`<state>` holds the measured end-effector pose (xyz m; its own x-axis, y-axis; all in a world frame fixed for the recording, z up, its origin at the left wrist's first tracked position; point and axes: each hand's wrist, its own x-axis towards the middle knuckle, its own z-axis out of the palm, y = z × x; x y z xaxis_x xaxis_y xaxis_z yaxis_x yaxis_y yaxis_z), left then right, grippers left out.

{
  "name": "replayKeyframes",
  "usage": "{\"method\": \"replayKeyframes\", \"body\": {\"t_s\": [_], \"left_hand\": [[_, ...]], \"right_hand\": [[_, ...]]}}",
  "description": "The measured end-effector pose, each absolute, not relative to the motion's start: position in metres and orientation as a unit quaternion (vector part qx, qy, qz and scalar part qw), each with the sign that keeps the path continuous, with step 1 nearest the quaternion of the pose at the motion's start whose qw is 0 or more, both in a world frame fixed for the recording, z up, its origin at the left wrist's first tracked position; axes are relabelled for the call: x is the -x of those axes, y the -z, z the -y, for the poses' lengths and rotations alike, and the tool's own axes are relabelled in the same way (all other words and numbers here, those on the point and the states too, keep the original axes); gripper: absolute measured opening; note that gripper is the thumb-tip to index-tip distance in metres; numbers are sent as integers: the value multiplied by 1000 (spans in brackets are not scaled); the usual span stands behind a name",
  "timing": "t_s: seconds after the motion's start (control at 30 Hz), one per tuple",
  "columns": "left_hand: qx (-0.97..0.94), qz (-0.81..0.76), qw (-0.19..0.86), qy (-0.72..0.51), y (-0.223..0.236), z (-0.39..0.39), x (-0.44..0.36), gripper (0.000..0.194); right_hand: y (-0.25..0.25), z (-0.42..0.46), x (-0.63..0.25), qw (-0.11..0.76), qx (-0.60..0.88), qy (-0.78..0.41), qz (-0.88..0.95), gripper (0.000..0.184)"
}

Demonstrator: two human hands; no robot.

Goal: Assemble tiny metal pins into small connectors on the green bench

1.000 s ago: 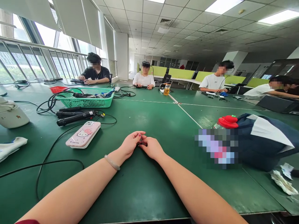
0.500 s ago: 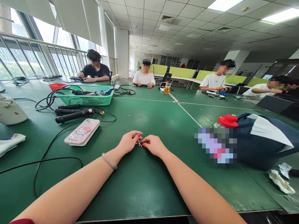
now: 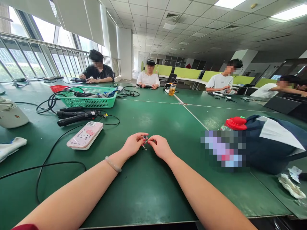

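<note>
Below frame centre, the inward-turned left hand (image 3: 132, 144) pinches a small part (image 3: 144, 148) pointing lengthwise down-frame, the right hand (image 3: 161, 147) unclear in grip.

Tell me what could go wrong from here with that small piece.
The small piece could slip, as it appears pinched only at the tips of the fingers of the left hand. The right hand is so close that it might knock the piece loose. The left forearm might also snag the black cable running near it.

A metal railing (image 3: 43, 43) lines bright windows (image 3: 44, 28).
</note>
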<state>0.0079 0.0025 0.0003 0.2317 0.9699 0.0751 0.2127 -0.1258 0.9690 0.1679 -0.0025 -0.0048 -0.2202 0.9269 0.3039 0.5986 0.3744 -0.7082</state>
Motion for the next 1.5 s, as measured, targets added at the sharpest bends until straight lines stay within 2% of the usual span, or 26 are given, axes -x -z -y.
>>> {"method": "replayKeyframes", "body": {"t_s": [0.13, 0.37, 0.77, 1.17, 1.33, 1.43, 1.5], "left_hand": [[-658, -455, 455, -390, 3, -4, -8, 40], [-679, -463, 430, -374, 3, -5, -5, 36], [-667, -439, 472, -374, -2, -2, -8, 40], [-627, -434, 519, -386, -8, 0, -10, 31], [-651, -450, 479, -380, -2, -5, -8, 36], [-662, -482, 422, -389, 0, -8, -6, 33], [-654, -500, 403, -400, 1, -9, -5, 28]], "right_hand": [[5, 1, -169, 376, 509, -218, 743, 12], [6, 0, -169, 378, 510, -215, 742, 15], [7, 0, -169, 387, 509, -218, 738, 23], [2, 4, -169, 373, 504, -185, 757, 17], [4, 3, -170, 364, 514, -197, 751, 18], [5, 2, -170, 324, 516, -215, 763, 23], [5, 4, -169, 289, 507, -221, 781, 20]]}}
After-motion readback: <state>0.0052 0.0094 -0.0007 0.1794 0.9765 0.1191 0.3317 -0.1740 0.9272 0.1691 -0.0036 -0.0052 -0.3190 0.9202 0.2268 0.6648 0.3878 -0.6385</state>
